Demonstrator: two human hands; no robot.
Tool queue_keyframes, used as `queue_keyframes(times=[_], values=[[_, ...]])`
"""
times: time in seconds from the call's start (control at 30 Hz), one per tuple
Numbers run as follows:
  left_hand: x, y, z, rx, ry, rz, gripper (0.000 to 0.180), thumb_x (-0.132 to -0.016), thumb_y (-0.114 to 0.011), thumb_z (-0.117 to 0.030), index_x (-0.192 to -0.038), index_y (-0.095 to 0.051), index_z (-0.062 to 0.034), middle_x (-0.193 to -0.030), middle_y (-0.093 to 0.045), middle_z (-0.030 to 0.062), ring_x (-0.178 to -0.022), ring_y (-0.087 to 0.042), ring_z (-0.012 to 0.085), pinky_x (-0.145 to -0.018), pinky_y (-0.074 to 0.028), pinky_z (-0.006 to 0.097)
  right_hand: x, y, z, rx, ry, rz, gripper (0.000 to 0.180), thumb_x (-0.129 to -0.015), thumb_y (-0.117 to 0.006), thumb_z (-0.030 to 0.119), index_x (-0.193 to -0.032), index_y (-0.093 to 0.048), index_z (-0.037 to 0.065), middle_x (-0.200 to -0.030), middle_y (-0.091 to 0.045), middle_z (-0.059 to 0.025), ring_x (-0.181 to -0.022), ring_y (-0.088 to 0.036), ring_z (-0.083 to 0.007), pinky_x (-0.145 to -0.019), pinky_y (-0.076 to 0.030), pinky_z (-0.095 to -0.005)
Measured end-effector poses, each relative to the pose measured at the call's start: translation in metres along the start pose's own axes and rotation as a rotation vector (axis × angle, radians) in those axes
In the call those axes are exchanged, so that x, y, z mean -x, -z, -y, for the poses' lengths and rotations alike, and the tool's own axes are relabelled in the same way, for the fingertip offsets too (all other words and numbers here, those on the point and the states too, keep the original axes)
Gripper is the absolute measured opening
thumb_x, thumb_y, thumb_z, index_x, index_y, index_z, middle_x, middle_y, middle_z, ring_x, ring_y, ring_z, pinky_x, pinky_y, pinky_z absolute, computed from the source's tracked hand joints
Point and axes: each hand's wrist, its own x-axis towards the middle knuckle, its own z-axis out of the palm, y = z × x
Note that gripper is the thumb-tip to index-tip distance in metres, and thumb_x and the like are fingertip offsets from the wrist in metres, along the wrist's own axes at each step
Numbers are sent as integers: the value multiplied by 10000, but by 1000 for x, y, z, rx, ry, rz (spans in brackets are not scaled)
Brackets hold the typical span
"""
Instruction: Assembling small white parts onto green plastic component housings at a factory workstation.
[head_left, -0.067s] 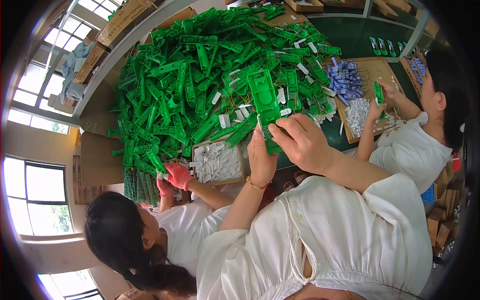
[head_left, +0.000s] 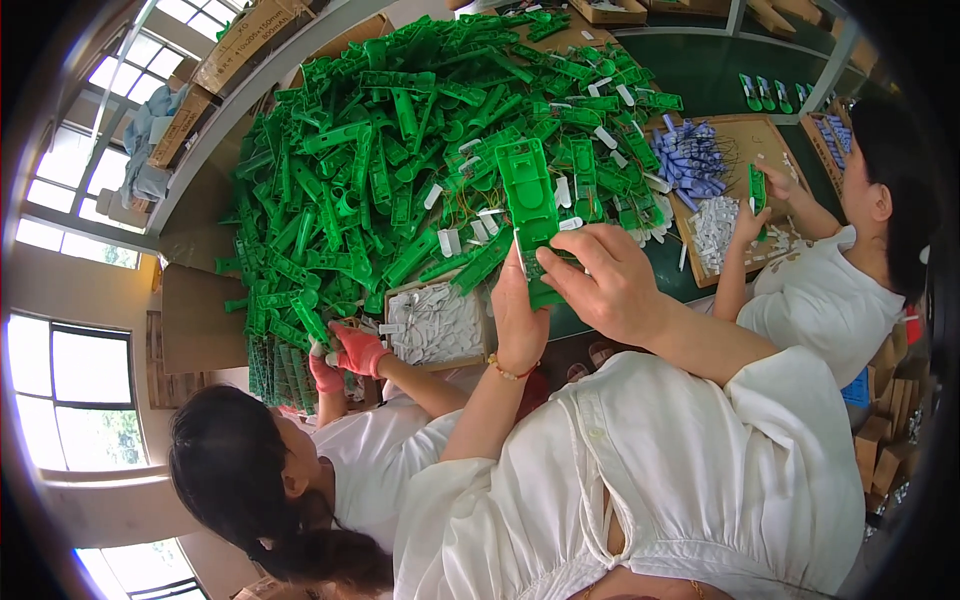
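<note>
Green plastic piece (head_left: 530, 200), left hand (head_left: 520, 315), right hand (head_left: 605, 280)

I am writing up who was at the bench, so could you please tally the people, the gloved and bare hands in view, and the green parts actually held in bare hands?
People: 3
Bare hands: 4 (wearer's left hand, right hand, co-worker's two at right)
Pink-gloved hands: 2
Green parts held in bare hands: 2 (flat green plastic part, small green piece)
Total: 11
</note>
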Motion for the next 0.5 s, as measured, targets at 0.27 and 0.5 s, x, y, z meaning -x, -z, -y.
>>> queue_keyframes(times=[0.27, 0.5], values=[[-5, 0, -10, -301, -73, -14, 342, -887, -412, -65, -1220, -441, 5, -1035, -574, 53, -871, -556, 105, -735, -451, 239, 13, -8, -24, -1037, -729, -72, 262, -713, -719, 113, -939, -620, 26, -1058, -511, -56, -957, -497, -145, -760, -445, -280], [-1, -3, -25, -556, -13, 21, 390, -880, -431, -58, -1261, -403, 21, -1111, -537, 56, -982, -505, 117, -860, -390, 242, 6, 1, -23, -1378, -843, 247, 292, -793, -655, 141, -1028, -571, -11, -874, -610, -54, -760, -578, -121, -654, -487, -253]])
